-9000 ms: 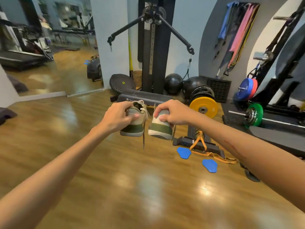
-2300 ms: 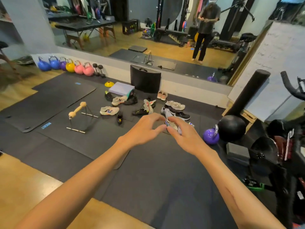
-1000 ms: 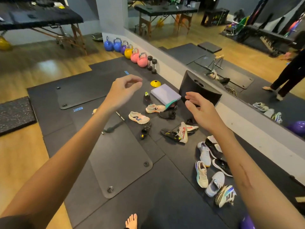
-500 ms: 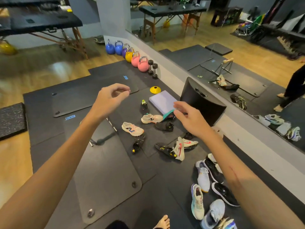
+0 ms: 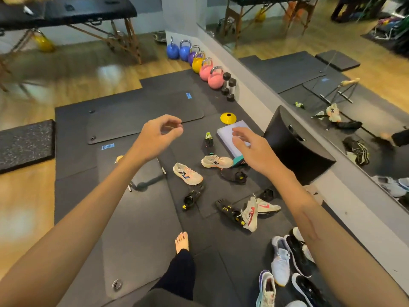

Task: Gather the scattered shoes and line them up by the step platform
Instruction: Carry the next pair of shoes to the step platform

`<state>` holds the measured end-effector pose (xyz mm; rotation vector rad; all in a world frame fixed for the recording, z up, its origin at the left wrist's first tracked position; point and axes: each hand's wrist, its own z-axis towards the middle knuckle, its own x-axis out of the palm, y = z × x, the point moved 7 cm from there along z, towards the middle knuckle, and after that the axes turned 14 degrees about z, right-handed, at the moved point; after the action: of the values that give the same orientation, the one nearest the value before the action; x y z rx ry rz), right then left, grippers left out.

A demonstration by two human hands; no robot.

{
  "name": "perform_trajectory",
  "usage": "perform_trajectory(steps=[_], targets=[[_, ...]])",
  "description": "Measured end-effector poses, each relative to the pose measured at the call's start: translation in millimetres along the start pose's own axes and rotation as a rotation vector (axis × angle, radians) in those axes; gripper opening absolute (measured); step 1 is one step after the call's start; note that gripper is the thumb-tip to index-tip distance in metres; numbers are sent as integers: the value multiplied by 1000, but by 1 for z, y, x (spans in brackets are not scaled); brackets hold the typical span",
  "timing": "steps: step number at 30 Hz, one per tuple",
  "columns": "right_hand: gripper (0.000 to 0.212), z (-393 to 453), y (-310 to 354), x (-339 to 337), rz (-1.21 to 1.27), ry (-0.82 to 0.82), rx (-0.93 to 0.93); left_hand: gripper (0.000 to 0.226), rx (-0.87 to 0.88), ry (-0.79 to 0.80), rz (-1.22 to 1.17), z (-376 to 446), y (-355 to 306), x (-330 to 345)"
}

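Note:
Several shoes lie scattered on the black floor mats. A cream running shoe [image 5: 187, 173] and its mate [image 5: 217, 161] lie near the lavender step platform [image 5: 228, 135]. Black toe shoes [image 5: 192, 197] [image 5: 228, 211] and a white shoe with a red mark [image 5: 251, 214] lie nearer me. More sneakers [image 5: 280, 261] sit at the lower right. My left hand [image 5: 159, 135] hovers empty with loosely curled fingers above the mat. My right hand [image 5: 250, 147] hangs over the platform's near corner, fingers relaxed, holding nothing.
A black curved box [image 5: 296, 147] leans at the mirror wall. Kettlebells [image 5: 214, 79], small dumbbells [image 5: 229, 86] and a yellow cone [image 5: 228, 118] line the wall. My bare foot [image 5: 182, 242] stands on the mat. A massage table [image 5: 66, 9] is at the back left.
I have stepped closer to the shoes and the view has tilted down. Both empty hands have moved forward, the right one now over the lavender platform.

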<state>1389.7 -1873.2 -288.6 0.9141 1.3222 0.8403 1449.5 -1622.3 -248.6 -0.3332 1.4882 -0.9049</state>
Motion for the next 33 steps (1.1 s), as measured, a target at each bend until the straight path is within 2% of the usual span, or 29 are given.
perform_trajectory(steps=[6,12,17,20,23,26,29,33], targets=[[35,91,0,-14,-58,-31,43,21,-34,-47,-98,100,32,-1],[36,182,-10,-9,-86,18,76,23,-25,14,-87,191,61,12],[36,250,-65,6,-153,125,86,36,3,73,-36,249,91,63],[27,293,-143,30,-196,157,89,46,-89,90,-20,282,160,129],[20,325,-251,80,-291,201,72,49,-322,33,-22,304,270,199],[24,364,-364,135,-365,251,78,48,-345,8,55,323,370,277],[35,394,-482,195,-443,274,106,53,-367,135,172,329,467,372],[47,420,-633,267,-671,348,118,59,-492,370,360,317,590,500]])
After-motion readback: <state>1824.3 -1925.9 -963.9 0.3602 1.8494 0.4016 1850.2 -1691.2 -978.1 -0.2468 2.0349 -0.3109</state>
